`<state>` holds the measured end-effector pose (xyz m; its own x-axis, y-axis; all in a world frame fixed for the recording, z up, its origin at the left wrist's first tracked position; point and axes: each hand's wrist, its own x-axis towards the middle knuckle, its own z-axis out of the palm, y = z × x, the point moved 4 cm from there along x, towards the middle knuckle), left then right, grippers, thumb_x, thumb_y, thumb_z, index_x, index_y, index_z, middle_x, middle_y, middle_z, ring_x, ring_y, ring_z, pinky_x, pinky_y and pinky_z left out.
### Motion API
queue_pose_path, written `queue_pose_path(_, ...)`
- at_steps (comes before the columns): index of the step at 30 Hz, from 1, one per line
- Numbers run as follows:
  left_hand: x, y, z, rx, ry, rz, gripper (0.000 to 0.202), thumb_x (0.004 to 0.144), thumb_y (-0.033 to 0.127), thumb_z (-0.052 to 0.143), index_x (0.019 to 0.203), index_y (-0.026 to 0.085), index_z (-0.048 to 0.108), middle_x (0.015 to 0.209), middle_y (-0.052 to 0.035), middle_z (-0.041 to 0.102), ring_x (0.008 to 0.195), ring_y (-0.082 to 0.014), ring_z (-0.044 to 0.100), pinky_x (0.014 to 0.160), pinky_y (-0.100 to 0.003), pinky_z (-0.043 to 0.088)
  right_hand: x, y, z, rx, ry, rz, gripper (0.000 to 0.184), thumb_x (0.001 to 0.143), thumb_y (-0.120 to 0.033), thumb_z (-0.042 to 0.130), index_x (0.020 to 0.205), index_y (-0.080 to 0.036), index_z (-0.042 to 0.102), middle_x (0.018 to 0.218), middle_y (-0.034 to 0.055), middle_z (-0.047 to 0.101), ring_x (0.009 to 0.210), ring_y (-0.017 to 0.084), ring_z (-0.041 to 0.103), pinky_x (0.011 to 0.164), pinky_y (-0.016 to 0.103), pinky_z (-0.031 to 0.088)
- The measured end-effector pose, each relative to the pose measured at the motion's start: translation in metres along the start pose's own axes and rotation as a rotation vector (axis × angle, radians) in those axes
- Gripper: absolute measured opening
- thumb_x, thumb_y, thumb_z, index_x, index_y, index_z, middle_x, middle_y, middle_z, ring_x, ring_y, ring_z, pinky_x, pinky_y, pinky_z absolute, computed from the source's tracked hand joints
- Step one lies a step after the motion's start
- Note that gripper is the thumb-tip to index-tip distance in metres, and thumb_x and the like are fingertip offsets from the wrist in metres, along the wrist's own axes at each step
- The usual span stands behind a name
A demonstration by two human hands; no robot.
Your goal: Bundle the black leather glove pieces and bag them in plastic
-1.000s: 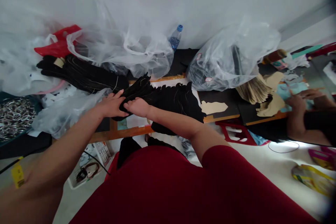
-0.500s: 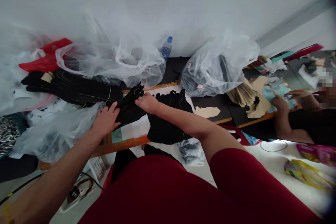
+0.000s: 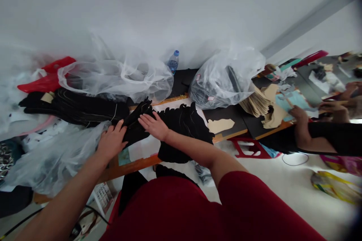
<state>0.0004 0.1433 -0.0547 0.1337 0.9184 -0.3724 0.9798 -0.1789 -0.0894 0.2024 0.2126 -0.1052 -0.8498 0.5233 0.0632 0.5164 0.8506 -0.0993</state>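
Moved since last check: Right hand point(image 3: 152, 127) has slid down the pile and flattened, fingers spread wide.

Black leather gloves point(image 3: 182, 130) lie heaped on white paper point(image 3: 143, 148) near the orange wooden bench edge point(image 3: 132, 166). Right hand rests open on them, holding nothing; left hand point(image 3: 111, 143) lies open against their narrow end, no closed grip, a clear plastic bag point(image 3: 56, 158) just beside it.

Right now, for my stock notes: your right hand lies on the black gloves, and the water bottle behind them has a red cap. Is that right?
Not quite: the head view shows that the water bottle has a blue cap, not a red one. Your right hand does lie on the black gloves.
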Motion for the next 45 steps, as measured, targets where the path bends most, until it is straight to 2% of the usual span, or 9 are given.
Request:
queue_pose_path(5, 0.0, 0.002, -0.001, -0.009, -0.013, -0.002, 0.059, 0.097, 0.035, 0.068, 0.153, 0.02, 0.064, 0.182, -0.011, 0.034, 0.135, -0.0409, 0.057, 0.103, -0.056, 0.057, -0.016, 0.022, -0.036, -0.076, -0.005, 0.089, 0.051, 0.111, -0.009, 0.045, 0.161, -0.007, 0.053, 0.172, 0.0209, 0.048, 0.165, 0.032, 0.042, 0.136, 0.062, 0.032)
queue_pose_path(9, -0.001, 0.001, -0.003, -0.023, -0.033, -0.005, 0.061, 0.096, 0.034, 0.066, 0.155, 0.02, 0.063, 0.182, -0.0122, 0.034, 0.137, -0.0415, 0.057, 0.104, -0.057, 0.056, 0.005, -0.049, -0.037, 0.003, 0.017, 0.026, 0.072, 0.105, -0.03, 0.068, 0.168, -0.004, 0.042, 0.176, 0.0266, 0.037, 0.168, 0.035, 0.035, 0.136, 0.058, 0.034)
queue_pose_path(14, -0.002, 0.001, -0.002, -0.018, -0.031, 0.0, 0.064, 0.096, 0.03, 0.065, 0.159, 0.02, 0.061, 0.183, -0.0123, 0.032, 0.138, -0.0406, 0.058, 0.105, -0.053, 0.055, 0.024, -0.104, -0.01, 0.104, 0.032, 0.163, 0.058, 0.111, -0.019, 0.049, 0.167, -0.004, 0.044, 0.174, 0.0255, 0.042, 0.163, 0.032, 0.045, 0.134, 0.053, 0.039)
queue_pose_path(18, -0.003, 0.001, -0.005, -0.034, -0.016, -0.028, 0.061, 0.095, 0.035, 0.07, 0.154, 0.021, 0.063, 0.184, -0.0174, 0.026, 0.137, -0.0428, 0.059, 0.105, -0.055, 0.055, 0.001, -0.062, -0.008, 0.095, 0.005, 0.225, 0.055, 0.111, -0.009, 0.041, 0.164, -0.011, 0.05, 0.172, 0.0204, 0.048, 0.162, 0.03, 0.047, 0.131, 0.058, 0.042)
queue_pose_path(24, -0.003, 0.004, -0.012, -0.049, -0.036, -0.024, 0.06, 0.095, 0.035, 0.073, 0.152, 0.019, 0.062, 0.181, -0.0188, 0.032, 0.138, -0.0432, 0.058, 0.106, -0.056, 0.055, -0.027, 0.008, -0.065, 0.028, 0.058, 0.335, 0.054, 0.109, -0.008, 0.041, 0.162, -0.009, 0.054, 0.174, 0.0221, 0.044, 0.164, 0.035, 0.041, 0.133, 0.063, 0.035)
queue_pose_path(28, -0.003, 0.004, -0.012, -0.043, -0.039, -0.02, 0.06, 0.096, 0.033, 0.071, 0.153, 0.018, 0.061, 0.178, -0.0187, 0.038, 0.138, -0.0431, 0.057, 0.105, -0.056, 0.056, -0.027, -0.049, -0.074, 0.106, 0.139, 0.212, 0.056, 0.112, -0.016, 0.044, 0.167, -0.009, 0.049, 0.177, 0.0203, 0.041, 0.165, 0.03, 0.04, 0.135, 0.05, 0.038)
queue_pose_path(34, -0.003, 0.001, -0.009, -0.04, -0.029, -0.014, 0.053, 0.102, 0.015, 0.044, 0.152, 0.023, 0.063, 0.176, -0.0168, 0.041, 0.136, -0.0389, 0.06, 0.102, -0.056, 0.057, -0.022, -0.138, -0.009, 0.231, 0.107, 0.039, 0.056, 0.114, -0.025, 0.048, 0.169, -0.013, 0.048, 0.174, 0.0173, 0.047, 0.16, 0.028, 0.049, 0.132, 0.045, 0.044)
queue_pose_path(41, -0.005, 0.004, -0.007, -0.055, -0.014, -0.03, 0.059, 0.095, 0.033, 0.07, 0.151, 0.019, 0.063, 0.175, -0.0177, 0.042, 0.139, -0.0439, 0.056, 0.103, -0.057, 0.055, 0.011, -0.045, 0.006, 0.082, -0.014, 0.178, 0.075, 0.104, -0.02, 0.068, 0.172, -0.011, 0.037, 0.175, 0.0231, 0.043, 0.165, 0.034, 0.038, 0.135, 0.061, 0.033)
queue_pose_path(45, -0.007, 0.007, -0.008, -0.088, 0.001, -0.039, 0.078, 0.093, 0.035, 0.073, 0.166, 0.019, 0.048, 0.174, -0.0187, 0.044, 0.14, -0.0445, 0.057, 0.107, -0.058, 0.053, 0.014, -0.028, -0.001, 0.037, -0.036, 0.13, 0.07, 0.106, -0.022, 0.066, 0.17, -0.011, 0.04, 0.157, 0.0225, 0.061, 0.151, 0.034, 0.052, 0.133, 0.069, 0.029)
